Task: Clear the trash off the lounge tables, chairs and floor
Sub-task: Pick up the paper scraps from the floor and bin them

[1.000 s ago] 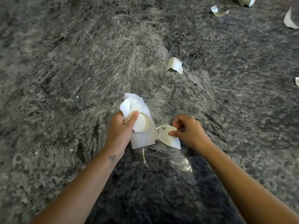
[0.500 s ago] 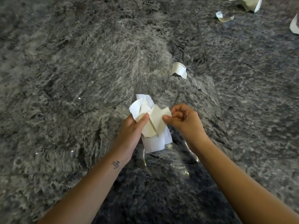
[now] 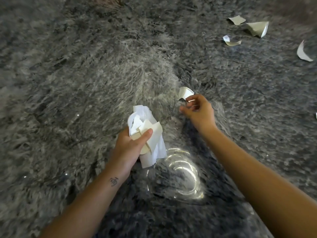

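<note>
— Shaggy grey rug [image 3: 68,83] all round. Left of middle?
— Left hand [image 3: 130,148], clamped round a wad of paper scraps [image 3: 154,133].
— Further right?
— Right hand [image 3: 199,110], fingers curled at a lone torn scrap [image 3: 185,92] on the pile; pinching or not, cannot tell. Beyond, more scraps [image 3: 257,28] toward the rug's far right corner.

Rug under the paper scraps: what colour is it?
The rug is mottled grey, best in the head view.

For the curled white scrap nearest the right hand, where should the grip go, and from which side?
Probably pinch the curled scrap by its near edge, which appears to curl up off the rug; come from the near side, where the right hand hovers.
</note>
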`<state>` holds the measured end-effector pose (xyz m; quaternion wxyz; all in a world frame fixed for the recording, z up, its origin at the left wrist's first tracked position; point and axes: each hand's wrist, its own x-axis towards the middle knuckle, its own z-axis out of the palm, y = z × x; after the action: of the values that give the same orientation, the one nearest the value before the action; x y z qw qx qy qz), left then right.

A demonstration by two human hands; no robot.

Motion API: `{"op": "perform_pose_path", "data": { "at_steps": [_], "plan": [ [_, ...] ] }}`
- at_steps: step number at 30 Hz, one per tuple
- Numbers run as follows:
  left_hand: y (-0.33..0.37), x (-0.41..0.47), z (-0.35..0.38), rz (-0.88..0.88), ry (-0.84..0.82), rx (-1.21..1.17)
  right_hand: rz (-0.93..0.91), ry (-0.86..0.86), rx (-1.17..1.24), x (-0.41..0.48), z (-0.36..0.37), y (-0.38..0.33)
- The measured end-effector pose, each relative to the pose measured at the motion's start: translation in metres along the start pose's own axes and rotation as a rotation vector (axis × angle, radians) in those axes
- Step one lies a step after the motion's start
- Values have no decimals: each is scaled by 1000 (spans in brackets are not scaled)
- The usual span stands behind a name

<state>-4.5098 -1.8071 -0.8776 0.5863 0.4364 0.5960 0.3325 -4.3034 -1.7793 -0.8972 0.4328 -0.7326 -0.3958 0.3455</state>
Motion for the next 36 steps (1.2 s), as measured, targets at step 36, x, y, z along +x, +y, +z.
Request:
{"op": "perform_pose_path", "data": {
  "at_steps": [36],
  "plan": [
    [16,20,63,86,-212,-80,118,5,192,-53,6,-9]
  ]
}}
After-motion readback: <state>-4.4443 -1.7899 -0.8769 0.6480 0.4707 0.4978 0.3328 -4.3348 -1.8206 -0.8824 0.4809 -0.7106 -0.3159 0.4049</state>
